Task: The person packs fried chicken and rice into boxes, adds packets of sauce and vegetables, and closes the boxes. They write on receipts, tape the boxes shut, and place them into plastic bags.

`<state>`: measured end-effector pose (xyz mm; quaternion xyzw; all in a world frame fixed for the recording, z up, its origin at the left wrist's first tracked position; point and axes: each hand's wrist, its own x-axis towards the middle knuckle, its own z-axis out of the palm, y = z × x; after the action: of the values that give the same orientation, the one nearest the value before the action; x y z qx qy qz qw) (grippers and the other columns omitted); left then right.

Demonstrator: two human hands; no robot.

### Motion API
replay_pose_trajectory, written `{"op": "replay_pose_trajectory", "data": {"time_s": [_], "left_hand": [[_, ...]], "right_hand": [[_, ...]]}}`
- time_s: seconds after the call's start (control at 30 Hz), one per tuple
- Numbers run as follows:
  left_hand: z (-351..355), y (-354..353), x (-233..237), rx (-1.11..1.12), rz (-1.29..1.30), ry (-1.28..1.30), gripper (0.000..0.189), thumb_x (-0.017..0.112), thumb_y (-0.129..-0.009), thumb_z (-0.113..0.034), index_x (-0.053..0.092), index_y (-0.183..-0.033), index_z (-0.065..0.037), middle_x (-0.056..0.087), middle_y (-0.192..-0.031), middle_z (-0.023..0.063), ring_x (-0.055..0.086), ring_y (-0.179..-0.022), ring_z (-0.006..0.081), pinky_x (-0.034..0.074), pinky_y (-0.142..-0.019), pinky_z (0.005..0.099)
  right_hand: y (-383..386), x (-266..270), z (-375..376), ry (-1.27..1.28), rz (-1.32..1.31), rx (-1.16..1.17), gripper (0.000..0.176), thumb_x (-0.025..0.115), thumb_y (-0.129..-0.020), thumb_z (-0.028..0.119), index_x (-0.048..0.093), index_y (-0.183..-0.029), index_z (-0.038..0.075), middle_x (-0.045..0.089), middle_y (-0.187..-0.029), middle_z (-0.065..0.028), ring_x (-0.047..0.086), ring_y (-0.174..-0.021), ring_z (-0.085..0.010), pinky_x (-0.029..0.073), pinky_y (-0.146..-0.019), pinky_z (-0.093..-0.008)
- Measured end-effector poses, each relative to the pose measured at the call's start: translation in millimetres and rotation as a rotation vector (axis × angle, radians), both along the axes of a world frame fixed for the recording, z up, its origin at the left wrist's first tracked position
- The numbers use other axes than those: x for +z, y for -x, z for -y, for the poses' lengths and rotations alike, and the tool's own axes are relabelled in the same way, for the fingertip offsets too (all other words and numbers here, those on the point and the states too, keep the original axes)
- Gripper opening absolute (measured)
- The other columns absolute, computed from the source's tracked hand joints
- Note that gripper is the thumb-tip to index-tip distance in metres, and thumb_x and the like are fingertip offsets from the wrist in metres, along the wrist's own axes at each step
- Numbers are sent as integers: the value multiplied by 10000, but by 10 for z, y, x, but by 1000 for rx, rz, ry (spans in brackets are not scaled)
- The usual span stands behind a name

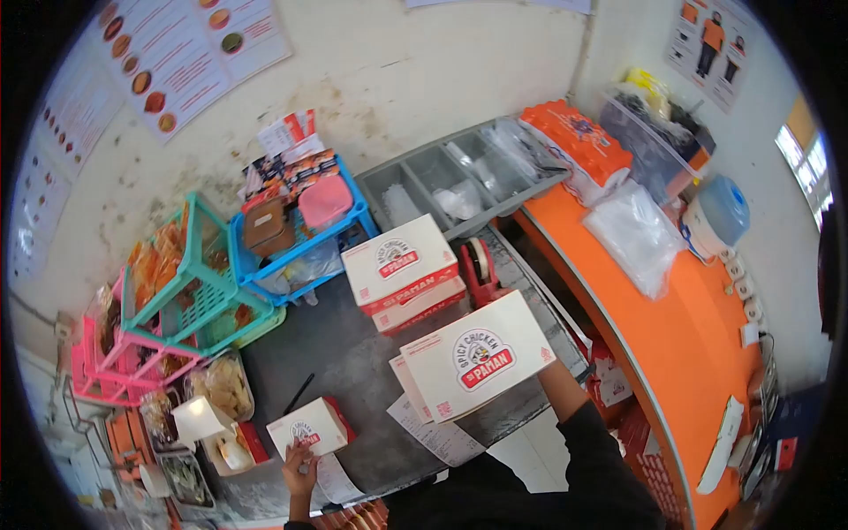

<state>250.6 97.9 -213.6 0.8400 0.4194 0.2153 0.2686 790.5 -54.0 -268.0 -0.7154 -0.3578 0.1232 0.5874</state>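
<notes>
At the table's front edge my left hand (299, 468) touches the near side of a small white and red box (309, 427), its fingers partly showing on the lid. My right hand is hidden beneath a large white box (481, 355) with a chicken logo; only the wrist shows. Under that box another white box (411, 389) sticks out on the left. Printed receipts (437, 435) lie below them, and another slip (337, 480) lies beside the small box. Behind stand two stacked white boxes (399, 259), next to a red tape dispenser (478, 268).
A gray divided tray (422, 181), a blue basket (305, 247), and green (199, 300) and pink baskets (88, 371) line the back and left. An open box (231, 449) holds food. On the orange counter (698, 353) lie plastic bags (634, 234).
</notes>
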Motion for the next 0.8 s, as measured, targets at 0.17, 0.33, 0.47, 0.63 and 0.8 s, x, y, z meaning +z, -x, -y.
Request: {"op": "replay_pose_trajectory", "data": {"time_s": [0.17,0.33,0.47,0.63,0.8], "left_hand": [[-3,30,-8,-8,-42,-5,187,691,-672,-49,611,-840,-60,630,-969,91,523,-1104,298,307,-997,483],[-22,41,6,-31,21,1,172,717,-674,-87,606,-805,-69,627,-938,81,535,-1083,291,359,-974,419],[-25,-37,96,-104,84,-140,157,724,-683,-110,581,-731,-62,613,-950,58,536,-1065,281,386,-943,427],[-102,30,13,-198,22,-251,187,706,-696,-185,587,-780,-69,592,-946,62,525,-1069,269,396,-921,447],[-130,71,-158,-253,5,-425,240,647,-751,-234,566,-884,-51,566,-940,96,518,-1049,269,394,-903,456]], "right_hand": [[-53,18,165,65,-88,28,288,582,-809,224,599,-1004,13,584,-953,-176,569,-810,-253,474,-715,-356],[-112,-59,288,108,-39,-10,250,596,-786,183,616,-954,-1,612,-875,-172,586,-736,-257,481,-672,-370],[146,56,753,153,137,-199,220,607,-768,150,630,-915,-12,635,-813,-169,600,-676,-261,487,-637,-381],[2041,478,1509,765,404,-323,129,592,-683,93,641,-732,-16,620,-688,-172,610,-639,-274,463,-589,-367],[3894,936,188,463,-441,237,108,667,-757,92,681,-852,43,650,-773,-41,595,-675,-100,449,-526,-225]]}}
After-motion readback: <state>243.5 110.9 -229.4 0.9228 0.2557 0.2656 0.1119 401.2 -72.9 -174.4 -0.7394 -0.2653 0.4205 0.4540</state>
